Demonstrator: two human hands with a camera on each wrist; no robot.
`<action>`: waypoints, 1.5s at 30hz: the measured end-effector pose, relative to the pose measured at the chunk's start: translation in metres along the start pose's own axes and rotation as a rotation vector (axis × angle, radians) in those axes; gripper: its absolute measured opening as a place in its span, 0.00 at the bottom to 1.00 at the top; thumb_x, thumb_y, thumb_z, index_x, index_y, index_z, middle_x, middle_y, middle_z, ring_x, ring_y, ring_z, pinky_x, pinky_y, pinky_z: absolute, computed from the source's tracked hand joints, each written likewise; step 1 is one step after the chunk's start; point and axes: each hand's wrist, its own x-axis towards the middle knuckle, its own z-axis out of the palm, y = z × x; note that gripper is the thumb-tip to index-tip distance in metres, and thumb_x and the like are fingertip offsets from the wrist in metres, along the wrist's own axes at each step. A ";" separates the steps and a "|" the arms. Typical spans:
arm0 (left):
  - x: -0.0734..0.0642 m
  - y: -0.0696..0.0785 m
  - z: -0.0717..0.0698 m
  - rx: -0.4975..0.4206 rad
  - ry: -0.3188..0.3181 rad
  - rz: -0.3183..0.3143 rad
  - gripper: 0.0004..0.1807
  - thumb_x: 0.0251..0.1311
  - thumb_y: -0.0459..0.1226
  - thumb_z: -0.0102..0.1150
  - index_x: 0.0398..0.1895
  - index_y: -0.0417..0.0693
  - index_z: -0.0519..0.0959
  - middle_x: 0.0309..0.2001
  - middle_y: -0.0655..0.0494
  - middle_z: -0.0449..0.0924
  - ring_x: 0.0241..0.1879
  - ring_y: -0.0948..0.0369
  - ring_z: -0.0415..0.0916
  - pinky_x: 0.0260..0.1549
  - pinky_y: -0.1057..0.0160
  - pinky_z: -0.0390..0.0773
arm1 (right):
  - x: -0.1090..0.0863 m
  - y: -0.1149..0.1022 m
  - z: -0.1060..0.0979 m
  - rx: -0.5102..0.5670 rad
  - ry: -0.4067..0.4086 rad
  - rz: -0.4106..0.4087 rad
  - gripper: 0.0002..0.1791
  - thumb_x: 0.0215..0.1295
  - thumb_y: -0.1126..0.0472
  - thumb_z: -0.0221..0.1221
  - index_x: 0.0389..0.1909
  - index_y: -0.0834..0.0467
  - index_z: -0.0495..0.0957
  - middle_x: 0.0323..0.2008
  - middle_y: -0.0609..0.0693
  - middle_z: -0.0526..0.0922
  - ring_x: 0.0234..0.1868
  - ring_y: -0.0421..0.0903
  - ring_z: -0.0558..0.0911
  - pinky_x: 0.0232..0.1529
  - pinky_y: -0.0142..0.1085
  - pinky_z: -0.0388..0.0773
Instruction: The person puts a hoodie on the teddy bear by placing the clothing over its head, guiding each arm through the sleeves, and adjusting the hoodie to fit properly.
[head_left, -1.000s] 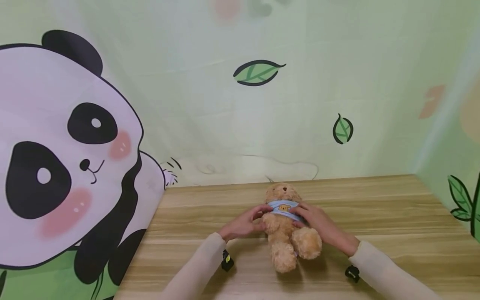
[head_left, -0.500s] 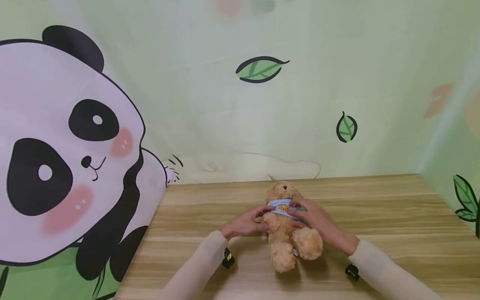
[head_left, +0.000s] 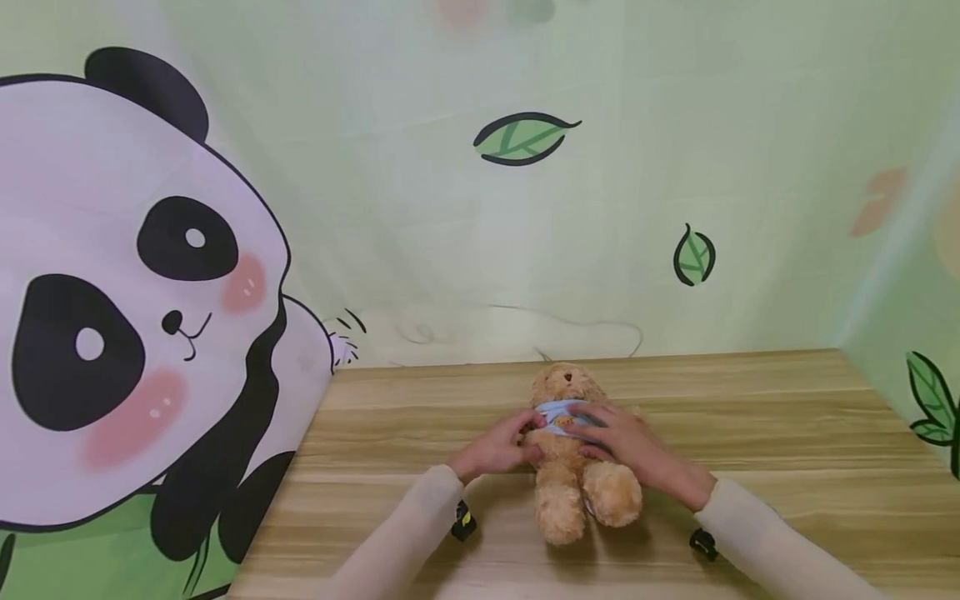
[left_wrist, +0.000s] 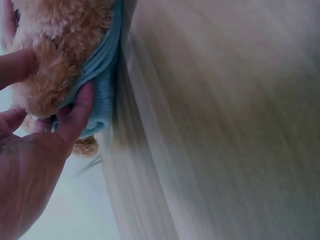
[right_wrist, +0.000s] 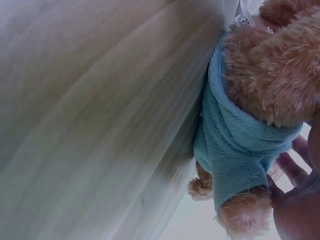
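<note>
A light-brown teddy bear (head_left: 561, 471) in a light-blue shirt (head_left: 553, 408) lies on its back on the wooden table, its head away from me. My left hand (head_left: 491, 447) grips one side of it, thumb by the bear's arm and fingertips at the shirt. In the left wrist view, a finger (left_wrist: 80, 112) goes in along the shirt's edge. My right hand (head_left: 637, 446) holds the other side, fingers spread over the belly and partly covering the shirt's print. The right wrist view shows the shirt's side (right_wrist: 235, 155) and a white tag (right_wrist: 243, 20) near the bear's bottom.
The wood-grain table (head_left: 420, 400) ends at the back against a pale green cloth wall (head_left: 420, 217) with printed leaves. A large printed panda (head_left: 187, 333) fills the left side. Black wrist devices (head_left: 463, 522) hang below both sleeves.
My right hand's fingers have slid left across the shirt's front and cover more of its print. The left hand and the bear have shifted only slightly.
</note>
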 end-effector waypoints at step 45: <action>0.010 0.020 0.011 0.755 0.166 0.119 0.12 0.53 0.38 0.66 0.31 0.53 0.70 0.34 0.59 0.71 0.26 0.64 0.67 0.24 0.69 0.65 | 0.000 0.007 0.000 0.086 -0.004 -0.047 0.20 0.52 0.62 0.70 0.49 0.53 0.84 0.54 0.57 0.82 0.54 0.60 0.80 0.44 0.47 0.82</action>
